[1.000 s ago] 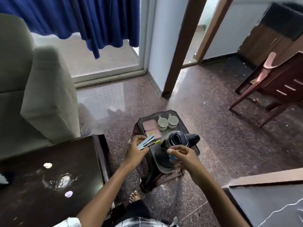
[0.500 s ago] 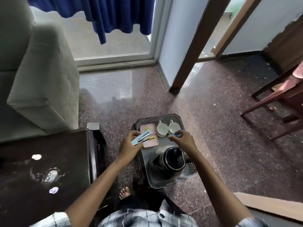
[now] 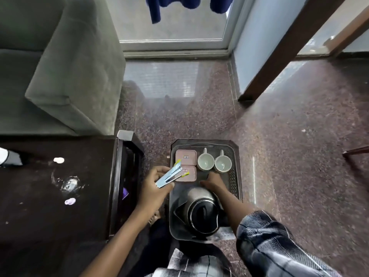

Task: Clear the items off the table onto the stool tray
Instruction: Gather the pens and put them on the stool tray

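Hands: L (image 3: pixel 152 189) round stapler (image 3: pixel 169 176), R (image 3: pixel 215 181) on tray (image 3: pixel 232 183).

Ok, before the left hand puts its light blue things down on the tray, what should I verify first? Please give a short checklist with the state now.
1. Grip: ok. The left hand holds the light blue items with fingers curled round them.
2. Right hand out of the way: not ok. It lies on the tray, between the cups and the kettle.
3. Free place on the tray: cannot tell; the right hand covers the middle.
4. Cups upright: ok, both.
5. Table cleared: not ok. A white piece and a purple piece lie on it.
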Motion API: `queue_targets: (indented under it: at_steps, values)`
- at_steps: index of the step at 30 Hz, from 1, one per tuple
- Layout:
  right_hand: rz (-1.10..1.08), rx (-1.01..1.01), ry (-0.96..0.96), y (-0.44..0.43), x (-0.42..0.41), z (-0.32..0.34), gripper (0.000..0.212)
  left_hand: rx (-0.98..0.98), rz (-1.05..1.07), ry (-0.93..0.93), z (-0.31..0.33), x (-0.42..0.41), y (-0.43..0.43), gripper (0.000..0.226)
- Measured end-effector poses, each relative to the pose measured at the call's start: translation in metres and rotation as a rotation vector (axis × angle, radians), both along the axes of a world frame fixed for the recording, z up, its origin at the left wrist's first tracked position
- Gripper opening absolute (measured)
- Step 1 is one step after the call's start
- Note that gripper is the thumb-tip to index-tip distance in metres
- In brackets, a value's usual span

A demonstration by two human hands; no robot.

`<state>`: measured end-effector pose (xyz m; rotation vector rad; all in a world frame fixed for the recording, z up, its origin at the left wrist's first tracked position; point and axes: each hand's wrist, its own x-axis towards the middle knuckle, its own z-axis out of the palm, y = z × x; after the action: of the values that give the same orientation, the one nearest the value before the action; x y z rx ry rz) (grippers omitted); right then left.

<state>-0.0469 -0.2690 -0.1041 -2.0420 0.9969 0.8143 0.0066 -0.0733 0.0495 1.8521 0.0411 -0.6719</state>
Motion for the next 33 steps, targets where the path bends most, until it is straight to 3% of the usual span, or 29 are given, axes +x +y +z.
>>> queue_targets:
  at_steps: [11,21,25,27,31,33]
  values:
    - [-0.021,0.025,0.003,0.002,0.007,-0.02,0.067,0.008,0.138,0.055,-0.001,-0.008,-0.001,0.04]
    - [-0.053,-0.029,0.07,-0.005,0.0,-0.028,0.039,0.048,0.05,0.034,-0.004,-0.004,0.0,0.037]
    - [-0.194,-0.03,-0.073,-0.015,0.002,0.002,0.013,0.07,0.008,0.021,-0.009,-0.002,-0.004,0.041]
    - [-0.331,0.125,-0.232,-0.015,0.006,0.036,0.021,0.058,-0.02,0.021,-0.013,0.0,-0.007,0.043]
    - [-0.509,0.82,-0.354,-0.005,0.002,0.11,0.012,0.084,-0.074,-0.005,-0.022,-0.002,-0.014,0.047]
    - [-0.515,0.887,-0.359,0.0,-0.005,0.123,0.007,0.096,-0.093,-0.013,-0.026,-0.004,-0.017,0.047]
